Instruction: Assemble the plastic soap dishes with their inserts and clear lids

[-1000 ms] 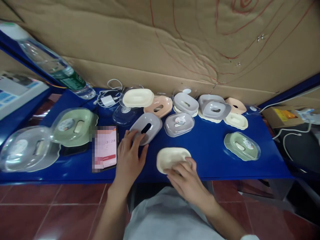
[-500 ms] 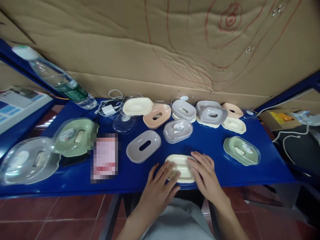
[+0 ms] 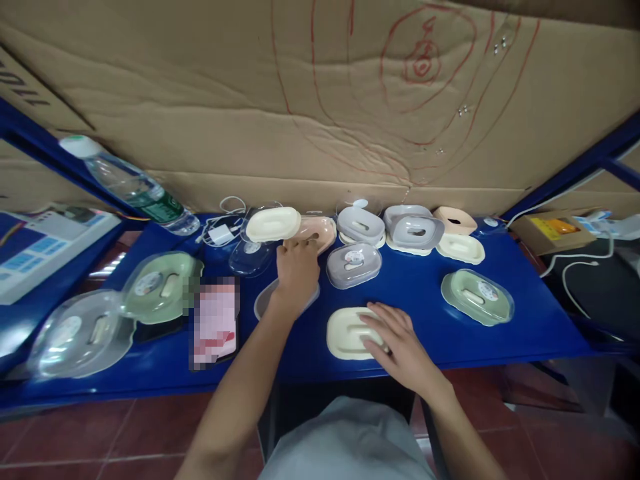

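A cream oval soap-dish tray [image 3: 345, 340] with a raised middle lies flat near the table's front edge. My right hand [image 3: 397, 343] rests over its right end, fingers stretched out and apart. My left hand [image 3: 299, 270] reaches forward across a grey soap dish [image 3: 265, 300], partly covering it. Its bent fingers are closed at the near rim of a peach soap dish [image 3: 323, 230]; the fingertips are hidden. Another cream tray [image 3: 273, 224] sits just left of that peach dish. Behind my right hand is a grey dish under a clear lid [image 3: 354, 265].
Green lidded dishes [image 3: 477, 298] [image 3: 163, 287] stand right and left. A clear-lidded grey dish [image 3: 83, 333] and a phone [image 3: 216, 320] are also on the left. More dishes [image 3: 415, 230], a white charger [image 3: 220, 233] and a water bottle [image 3: 155, 200] line the cardboard wall [image 3: 200, 100].
My left hand has left the cream tray and moved forward and left to the peach dish. My right hand stays at the tray's right end. The camera view has shifted.
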### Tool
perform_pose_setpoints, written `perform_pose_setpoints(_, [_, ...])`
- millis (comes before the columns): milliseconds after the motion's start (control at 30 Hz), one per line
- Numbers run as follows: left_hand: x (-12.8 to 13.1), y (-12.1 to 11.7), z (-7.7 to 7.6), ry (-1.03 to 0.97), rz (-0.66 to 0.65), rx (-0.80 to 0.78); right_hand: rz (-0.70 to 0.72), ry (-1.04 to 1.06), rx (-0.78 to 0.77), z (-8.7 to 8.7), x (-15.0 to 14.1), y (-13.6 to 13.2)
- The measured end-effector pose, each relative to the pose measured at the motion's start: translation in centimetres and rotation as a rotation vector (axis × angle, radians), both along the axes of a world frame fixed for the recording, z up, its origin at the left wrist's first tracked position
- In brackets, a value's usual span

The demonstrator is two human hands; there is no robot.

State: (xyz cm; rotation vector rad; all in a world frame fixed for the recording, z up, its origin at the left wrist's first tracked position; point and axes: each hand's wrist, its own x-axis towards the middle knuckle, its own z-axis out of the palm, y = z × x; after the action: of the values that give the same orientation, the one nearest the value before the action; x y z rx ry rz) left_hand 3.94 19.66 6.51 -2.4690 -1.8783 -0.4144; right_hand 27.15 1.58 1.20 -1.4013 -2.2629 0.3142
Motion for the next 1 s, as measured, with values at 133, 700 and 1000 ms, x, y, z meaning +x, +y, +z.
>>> perform_pose_setpoints(133, [-1.3,-2.2,2.2,-0.049,-0.035,0.031,-0.016,0.045,-0.045,-0.2,-0.2,0.4])
perform_pose_setpoints(700, [-1.8,-16.2,-5.8,-0.217,-0.628,0.041,0.046,0.012,0.029,-0.1,3.0,-1.5])
perform_pose_setpoints(1000, [-3.3,-8.8,1.1,-0.246,-0.5,0.211,0.032,-0.105,0.064,-0.2,2.6,-1.1])
